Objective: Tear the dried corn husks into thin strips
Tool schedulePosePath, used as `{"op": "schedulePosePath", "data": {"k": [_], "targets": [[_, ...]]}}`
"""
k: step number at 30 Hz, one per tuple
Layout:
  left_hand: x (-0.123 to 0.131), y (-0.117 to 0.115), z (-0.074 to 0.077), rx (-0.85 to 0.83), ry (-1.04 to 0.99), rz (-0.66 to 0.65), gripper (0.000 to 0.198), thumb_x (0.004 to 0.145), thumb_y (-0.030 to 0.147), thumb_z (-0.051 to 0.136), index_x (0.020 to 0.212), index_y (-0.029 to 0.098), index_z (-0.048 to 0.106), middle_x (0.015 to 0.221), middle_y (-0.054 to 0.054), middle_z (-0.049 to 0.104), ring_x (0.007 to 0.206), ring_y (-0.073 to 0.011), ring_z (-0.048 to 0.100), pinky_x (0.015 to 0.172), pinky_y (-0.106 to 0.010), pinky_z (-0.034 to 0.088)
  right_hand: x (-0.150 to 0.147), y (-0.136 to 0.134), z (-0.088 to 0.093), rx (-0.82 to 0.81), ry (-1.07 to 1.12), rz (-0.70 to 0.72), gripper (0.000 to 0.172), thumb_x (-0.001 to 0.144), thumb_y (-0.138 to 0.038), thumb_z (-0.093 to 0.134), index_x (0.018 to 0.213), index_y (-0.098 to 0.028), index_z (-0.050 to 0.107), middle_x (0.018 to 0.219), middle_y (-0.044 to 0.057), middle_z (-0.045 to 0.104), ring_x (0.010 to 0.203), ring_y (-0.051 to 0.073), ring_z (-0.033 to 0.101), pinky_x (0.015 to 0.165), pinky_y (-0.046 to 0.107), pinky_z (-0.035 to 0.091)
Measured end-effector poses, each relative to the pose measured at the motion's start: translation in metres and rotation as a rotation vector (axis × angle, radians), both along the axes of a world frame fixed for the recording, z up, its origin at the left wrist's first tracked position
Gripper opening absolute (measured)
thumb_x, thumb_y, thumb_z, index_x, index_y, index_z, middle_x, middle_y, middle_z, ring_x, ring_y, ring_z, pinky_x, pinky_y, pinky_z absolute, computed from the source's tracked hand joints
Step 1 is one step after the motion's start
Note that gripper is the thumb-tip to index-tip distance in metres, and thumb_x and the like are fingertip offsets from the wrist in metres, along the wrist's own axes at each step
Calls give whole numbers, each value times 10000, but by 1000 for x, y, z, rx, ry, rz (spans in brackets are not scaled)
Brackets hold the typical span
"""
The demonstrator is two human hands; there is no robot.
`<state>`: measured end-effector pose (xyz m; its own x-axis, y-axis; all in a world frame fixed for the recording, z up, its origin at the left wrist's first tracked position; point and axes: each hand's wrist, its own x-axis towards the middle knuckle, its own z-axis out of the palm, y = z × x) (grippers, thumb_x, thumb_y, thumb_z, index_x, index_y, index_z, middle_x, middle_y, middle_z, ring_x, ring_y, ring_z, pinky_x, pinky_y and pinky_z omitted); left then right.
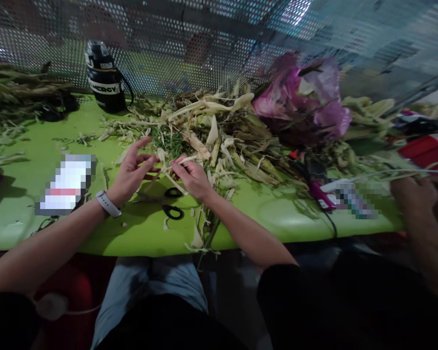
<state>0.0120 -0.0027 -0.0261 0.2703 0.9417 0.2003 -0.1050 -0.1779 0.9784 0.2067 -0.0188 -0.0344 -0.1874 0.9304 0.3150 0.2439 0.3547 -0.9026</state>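
- Pinching a pale husk strip [167, 167] between left hand [131, 171] and right hand [191, 177], just above the near middle of the green bench [277, 214].
- Left: thumb and forefinger closed on the strip's left end, other fingers fanned out; white watch [107, 203] on the wrist.
- Right: fingertips clenched on the strip's right end, palm down.
- Judging the strip light, thin and limp, probably dry and quick to tear along the fibres; best gripped by fingertips close to the ends, no hard squeeze needed.
- Lying on the bench right under the hands, untouched: black-handled scissors [171, 206].
- Heaped just far and right of the hands: pile of husks and stems [222, 136]; pink bundle [302, 102] farther right.
- Standing far left: black bottle [105, 78].
- Resting at the right edge, well apart: another person's hand [419, 194].
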Motion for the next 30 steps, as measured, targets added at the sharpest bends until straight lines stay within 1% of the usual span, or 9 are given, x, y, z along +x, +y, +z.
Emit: {"op": "schedulePosePath", "data": {"k": [3, 7, 10, 13, 16, 20, 25, 27, 30], "targets": [[-2, 0, 2, 9, 139, -119, 454, 885, 347, 695, 1309, 214, 605, 1028, -61, 709, 806, -147, 700, 714, -280, 621, 3, 2, 0, 38, -27, 3, 357, 943, -532, 517, 813, -203, 561, 729, -11, 549, 635, 116, 510, 619, 261, 408], [-2, 2, 1, -18, 227, -283, 432, 912, 425, 650, 1281, 200, 637, 931, -49, 722, 769, -154, 710, 715, -292, 628, 5, 5, 0, 90, -77, 22, 356, 936, -529, 510, 811, -203, 581, 817, 21, 594, 701, 133, 555, 646, 267, 444], [-1, 3, 1, -58, 188, -315, 398, 899, 451, 660, 1197, 188, 646, 878, -45, 731, 796, -174, 732, 694, -279, 627, 6, 7, 1, 138, -118, 50, 354, 956, -515, 483, 830, -202, 591, 835, 30, 612, 713, 137, 573, 668, 276, 462], [-1, 2, 2, -109, 149, -322, 386, 862, 458, 708, 1125, 191, 620, 928, -59, 749, 834, -193, 751, 690, -284, 633, 7, 7, 2, 197, -177, 46, 355, 969, -513, 469, 850, -203, 596, 806, 25, 617, 724, 139, 576, 693, 281, 461], [-2, 0, 4, -191, 175, -370, 414, 863, 509, 688, 1114, 202, 570, 944, -65, 747, 729, -199, 756, 603, -299, 631, 7, 6, 2, 192, -169, 43, 365, 969, -529, 472, 874, -201, 601, 795, 18, 622, 691, 130, 581, 663, 271, 460], [-1, 2, 2, -90, 258, -268, 328, 892, 465, 665, 1011, 180, 555, 880, -52, 712, 590, -134, 689, 435, -201, 507, 6, 6, -1, 180, -135, 28, 378, 957, -544, 499, 876, -196, 624, 827, 30, 646, 686, 132, 602, 652, 273, 477], [1, 5, -3, 103, 223, -129, 279, 858, 348, 726, 975, 165, 552, 822, -21, 671, 665, -105, 642, 550, -203, 512, 5, 6, -5, 89, -60, 26, 363, 943, -539, 536, 881, -195, 635, 782, 12, 641, 639, 127, 630, 607, 261, 487], [0, 5, -2, 77, 168, -110, 348, 842, 345, 745, 1038, 179, 510, 820, -6, 676, 668, -110, 647, 562, -211, 506, 5, 7, -6, 73, -9, 23, 361, 938, -545, 549, 888, -198, 634, 796, 11, 639, 655, 128, 639, 609, 259, 502], [-2, 3, 2, -87, 57, -99, 453, 833, 362, 758, 1122, 198, 451, 885, -15, 707, 698, -125, 680, 559, -211, 491, 6, 8, -4, 134, 18, 4, 353, 937, -548, 559, 914, -207, 645, 860, 26, 648, 718, 135, 645, 649, 269, 526]]}}
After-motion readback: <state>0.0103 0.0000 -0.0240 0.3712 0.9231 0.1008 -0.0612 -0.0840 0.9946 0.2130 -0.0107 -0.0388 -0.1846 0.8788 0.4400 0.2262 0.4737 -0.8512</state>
